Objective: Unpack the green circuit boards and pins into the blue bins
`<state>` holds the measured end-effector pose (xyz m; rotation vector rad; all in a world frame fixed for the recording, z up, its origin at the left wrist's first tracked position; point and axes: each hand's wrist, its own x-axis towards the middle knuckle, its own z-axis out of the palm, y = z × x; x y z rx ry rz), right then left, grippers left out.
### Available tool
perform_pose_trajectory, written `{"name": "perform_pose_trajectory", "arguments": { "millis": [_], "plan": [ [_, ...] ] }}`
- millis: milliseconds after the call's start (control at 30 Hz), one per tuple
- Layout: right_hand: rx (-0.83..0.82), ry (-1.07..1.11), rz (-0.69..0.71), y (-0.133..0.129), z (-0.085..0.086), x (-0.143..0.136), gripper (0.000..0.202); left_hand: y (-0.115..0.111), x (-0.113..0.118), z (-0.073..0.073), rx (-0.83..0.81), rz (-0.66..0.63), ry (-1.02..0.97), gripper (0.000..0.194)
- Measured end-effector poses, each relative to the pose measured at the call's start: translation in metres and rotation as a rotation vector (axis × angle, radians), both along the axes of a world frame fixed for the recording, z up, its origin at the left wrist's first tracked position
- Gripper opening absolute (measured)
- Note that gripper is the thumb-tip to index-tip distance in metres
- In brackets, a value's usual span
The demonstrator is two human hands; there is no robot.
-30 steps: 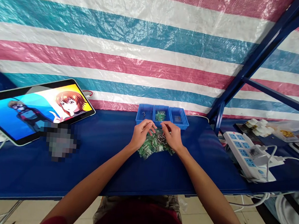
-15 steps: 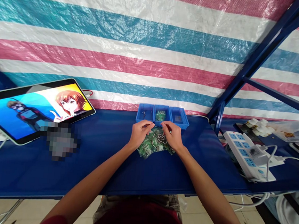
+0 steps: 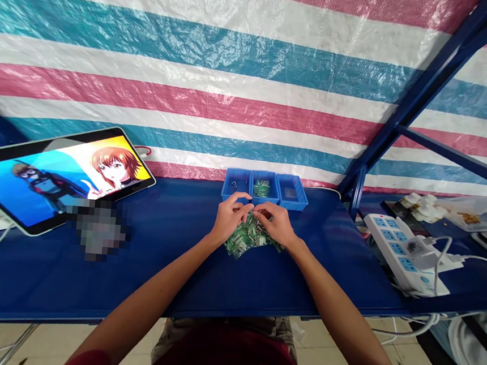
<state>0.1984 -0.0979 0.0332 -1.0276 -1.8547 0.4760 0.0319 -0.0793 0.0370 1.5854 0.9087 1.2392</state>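
Observation:
My left hand (image 3: 227, 220) and my right hand (image 3: 280, 225) meet fingertip to fingertip above a pile of small green pieces with metal parts (image 3: 242, 239), which look like little circuit boards. Thumb and fingers of both hands are pinched together; whatever is between them is too small to make out. The left index finger arches out over the pinch. Just beyond stand three blue bins: the left bin (image 3: 228, 197) has a few small metal pieces, the middle bin (image 3: 263, 200) holds green pieces, and the right bin (image 3: 301, 203) contains small greyish pieces.
A tablet (image 3: 60, 180) playing a cartoon leans at the left of the blue table (image 3: 173, 210), beside a blurred-out patch. On the right lie a white power strip (image 3: 399, 253) with cables, white round objects (image 3: 424, 208) and a clear bag (image 3: 479, 211). Another person's hand shows at the right edge.
My hands have come together, the right moving leftward until its fingertips meet the left ones. My left index finger has lifted. At the far right, the other person's hand has shifted.

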Motion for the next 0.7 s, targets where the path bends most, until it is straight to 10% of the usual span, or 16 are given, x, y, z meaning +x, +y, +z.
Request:
{"name": "perform_pose_trajectory", "arguments": {
  "millis": [700],
  "plan": [
    [-0.037,-0.006,-0.151,-0.004,0.010,0.001,0.041,0.003,0.001,-0.002,0.156,0.044,0.087,0.023]
  ]
}}
